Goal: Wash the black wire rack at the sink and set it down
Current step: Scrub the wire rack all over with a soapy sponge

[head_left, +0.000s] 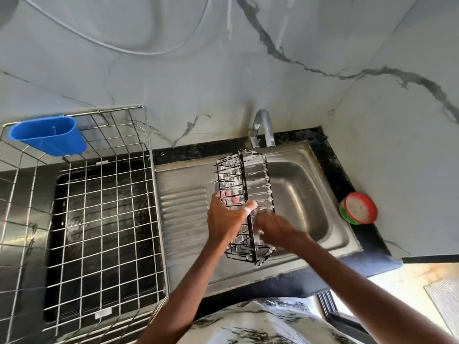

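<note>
Hanging at 10 o'clock, a blue cup (pixel 47 135) clips to the steel drainer (pixel 104 219). Left hand (pixel 227 217) grips the soapy black wire rack (pixel 246 189), thumb over a bar, rack upright above the sink (pixel 310 189), below the tap (pixel 263 127). Right hand (pixel 275 228) is blurred against the rack's lower half, grip unclear. A red-rimmed tub (pixel 359 208) sits on the surface (pixel 334 162) at 3 o'clock.

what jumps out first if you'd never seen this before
First comes the soapy black wire rack, held on end over the steel sink; the left hand grips its side, and the blurred right hand is at its lower part. Further left, a bright blue cup hangs on the back corner of a wire dish drainer.
</note>
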`<state>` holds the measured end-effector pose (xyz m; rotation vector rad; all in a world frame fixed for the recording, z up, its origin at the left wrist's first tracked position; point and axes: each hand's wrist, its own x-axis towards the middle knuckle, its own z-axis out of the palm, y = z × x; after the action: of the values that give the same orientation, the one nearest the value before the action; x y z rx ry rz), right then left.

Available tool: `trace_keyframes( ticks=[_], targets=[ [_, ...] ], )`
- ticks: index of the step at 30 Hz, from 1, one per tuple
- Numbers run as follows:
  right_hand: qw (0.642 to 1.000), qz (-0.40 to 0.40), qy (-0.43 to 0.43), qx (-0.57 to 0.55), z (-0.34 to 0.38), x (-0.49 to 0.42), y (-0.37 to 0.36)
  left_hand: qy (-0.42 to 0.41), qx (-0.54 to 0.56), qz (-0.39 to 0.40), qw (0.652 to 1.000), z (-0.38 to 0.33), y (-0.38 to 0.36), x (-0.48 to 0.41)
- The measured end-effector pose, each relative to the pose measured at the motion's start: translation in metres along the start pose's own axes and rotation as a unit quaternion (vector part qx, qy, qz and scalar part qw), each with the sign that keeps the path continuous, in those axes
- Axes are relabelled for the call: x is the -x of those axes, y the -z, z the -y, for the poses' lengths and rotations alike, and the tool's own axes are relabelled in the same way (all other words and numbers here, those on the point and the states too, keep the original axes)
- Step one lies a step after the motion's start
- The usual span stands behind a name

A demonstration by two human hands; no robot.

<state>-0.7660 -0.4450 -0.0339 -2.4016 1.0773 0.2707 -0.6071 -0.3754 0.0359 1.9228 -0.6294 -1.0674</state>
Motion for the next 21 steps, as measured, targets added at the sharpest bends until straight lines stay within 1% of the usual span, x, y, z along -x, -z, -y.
trace_keyframes(
  ticks=[3,5,7,9,12,15,16,18,21],
  targets=[
    [0.996,-0.085,0.008,0.003,0.0,-0.014,0.021,-0.001,0.002,0.0,1.0,-0.007,0.001,-0.001],
    [0.993,-0.112,0.018,0.035,-0.001,-0.014,0.023,-0.003,0.005,-0.004,1.0,-0.008,0.002,0.0],
    [0.99,-0.117,0.039,0.07,-0.004,-0.007,0.012,-0.004,0.006,-0.017,1.0,-0.008,0.004,0.0],
    [0.992,-0.101,0.039,0.068,-0.009,0.005,-0.001,-0.007,0.01,-0.034,0.999,-0.005,0.007,-0.001],
    [0.998,-0.061,0.019,0.026,-0.025,0.015,-0.013,-0.011,0.018,-0.048,0.999,0.0,0.01,-0.003],
    [0.999,-0.043,0.014,-0.015,-0.023,0.012,0.009,-0.016,0.035,-0.033,0.999,0.004,0.008,0.001],
    [0.999,-0.044,0.013,-0.017,-0.019,0.008,0.015,-0.021,0.041,-0.029,0.999,0.003,0.007,0.004],
    [0.997,-0.079,0.012,-0.013,-0.008,0.003,0.016,-0.033,0.041,-0.022,0.998,0.002,0.005,0.007],
    [0.992,-0.119,0.037,0.0,0.01,0.009,-0.002,-0.065,0.038,-0.036,0.997,0.002,0.006,0.008]
  ],
)
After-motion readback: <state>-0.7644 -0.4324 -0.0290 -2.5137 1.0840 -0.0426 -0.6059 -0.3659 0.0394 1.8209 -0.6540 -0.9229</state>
